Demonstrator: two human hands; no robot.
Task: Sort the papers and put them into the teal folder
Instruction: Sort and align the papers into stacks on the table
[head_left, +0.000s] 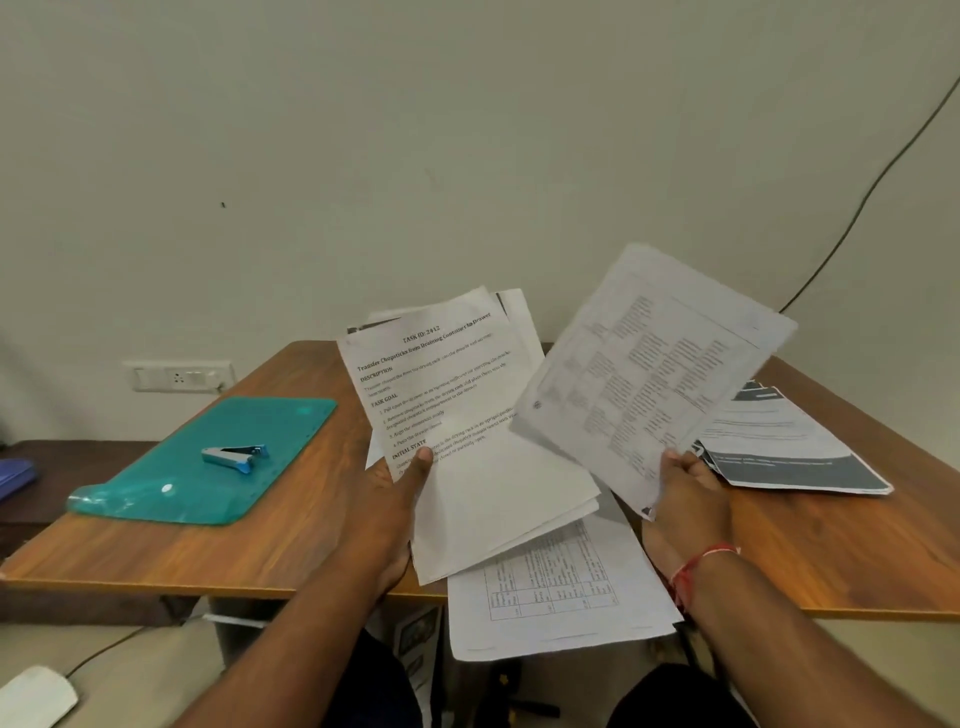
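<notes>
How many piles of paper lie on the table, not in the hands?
2. A grid-printed pile overhangs the table at its near edge; a dark-printed pile lies at the right. Held sheets may hide more.

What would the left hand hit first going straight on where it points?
Likely the sheet in the right hand: the left hand and its paper stack point forward-right at it. Depth unclear.

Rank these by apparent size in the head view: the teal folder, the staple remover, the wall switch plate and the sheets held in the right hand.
1. sheets in the right hand; they are held nearer the camera, so their lead is unsure
2. teal folder
3. wall switch plate
4. staple remover
</notes>
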